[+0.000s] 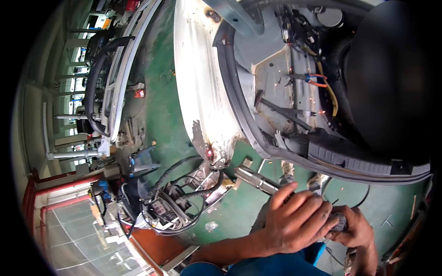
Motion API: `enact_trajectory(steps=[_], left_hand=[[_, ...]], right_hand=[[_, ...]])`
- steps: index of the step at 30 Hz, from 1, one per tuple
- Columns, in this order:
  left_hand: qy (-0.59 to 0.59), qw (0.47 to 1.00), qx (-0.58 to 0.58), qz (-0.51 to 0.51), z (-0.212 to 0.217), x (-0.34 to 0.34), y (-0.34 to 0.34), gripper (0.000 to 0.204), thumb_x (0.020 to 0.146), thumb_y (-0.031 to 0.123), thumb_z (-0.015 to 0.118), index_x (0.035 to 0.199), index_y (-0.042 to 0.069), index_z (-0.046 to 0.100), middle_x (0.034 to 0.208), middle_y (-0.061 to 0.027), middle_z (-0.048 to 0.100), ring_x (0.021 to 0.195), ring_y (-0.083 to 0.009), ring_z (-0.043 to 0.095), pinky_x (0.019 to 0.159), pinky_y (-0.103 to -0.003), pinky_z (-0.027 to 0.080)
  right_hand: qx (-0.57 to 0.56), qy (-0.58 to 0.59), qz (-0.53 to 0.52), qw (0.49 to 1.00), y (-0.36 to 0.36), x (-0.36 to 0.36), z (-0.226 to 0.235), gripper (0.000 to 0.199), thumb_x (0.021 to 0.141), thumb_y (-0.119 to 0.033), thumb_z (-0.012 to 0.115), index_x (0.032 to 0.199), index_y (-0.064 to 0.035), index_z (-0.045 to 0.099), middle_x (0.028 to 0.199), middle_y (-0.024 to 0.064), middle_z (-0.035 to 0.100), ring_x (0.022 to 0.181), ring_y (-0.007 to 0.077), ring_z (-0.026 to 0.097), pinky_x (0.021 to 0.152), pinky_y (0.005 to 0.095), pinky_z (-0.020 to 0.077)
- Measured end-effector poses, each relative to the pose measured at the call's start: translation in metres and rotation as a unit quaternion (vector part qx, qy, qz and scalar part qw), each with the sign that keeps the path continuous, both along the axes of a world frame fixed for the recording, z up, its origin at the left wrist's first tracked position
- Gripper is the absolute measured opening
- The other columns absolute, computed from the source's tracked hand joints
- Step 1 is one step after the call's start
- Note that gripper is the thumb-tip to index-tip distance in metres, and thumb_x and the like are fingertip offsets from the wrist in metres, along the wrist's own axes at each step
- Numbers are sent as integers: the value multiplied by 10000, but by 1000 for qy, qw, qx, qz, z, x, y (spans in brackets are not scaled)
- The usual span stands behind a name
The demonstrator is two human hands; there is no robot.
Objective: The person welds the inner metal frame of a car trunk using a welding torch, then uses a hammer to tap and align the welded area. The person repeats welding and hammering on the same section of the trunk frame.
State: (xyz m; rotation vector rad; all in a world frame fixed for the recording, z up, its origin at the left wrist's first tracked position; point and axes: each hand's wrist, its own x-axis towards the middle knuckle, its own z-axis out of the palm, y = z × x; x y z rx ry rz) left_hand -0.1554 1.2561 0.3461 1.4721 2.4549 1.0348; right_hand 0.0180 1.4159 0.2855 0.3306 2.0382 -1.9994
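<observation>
My left hand (297,218) is closed around a long metal tool with a shiny silver cylinder (258,179), which looks like a slide hammer. My right hand (353,227) is wrapped round the dark rear end (339,221) of the same tool. The cylinder points up and left, toward the lower corner of a white car body panel (202,92). A small red glow (210,152) shows on that corner, where the paint is scraped and bare. I cannot tell whether the tool's tip touches the panel.
Inside the open car trunk lie a hammer (281,110) and pliers with orange-and-blue handles (315,79), near loose wiring. A wheeled machine with a control panel and black cables (163,209) stands on the green floor (161,99) at left. A metal frame rack (122,78) stands beyond.
</observation>
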Motion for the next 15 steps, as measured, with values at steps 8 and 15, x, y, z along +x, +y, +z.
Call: enact_trajectory(steps=[8, 15], left_hand=[[-20, 998, -53, -3, -20, 14, -9, 278, 820, 282, 792, 979, 59, 743, 945, -36, 687, 838, -189, 643, 1008, -425, 406], [-15, 997, -82, -4, -30, 20, -4, 269, 798, 270, 808, 961, 65, 747, 900, -26, 683, 823, -193, 644, 993, -418, 411]], right_hand=[[74, 31, -22, 997, -20, 22, -35, 581, 688, -385, 921, 1063, -46, 635, 815, 135, 718, 665, 329, 706, 598, 387, 548], [48, 64, -32, 996, -18, 18, -50, 553, 686, -344, 923, 1035, -43, 617, 819, 134, 707, 668, 346, 704, 597, 388, 552]])
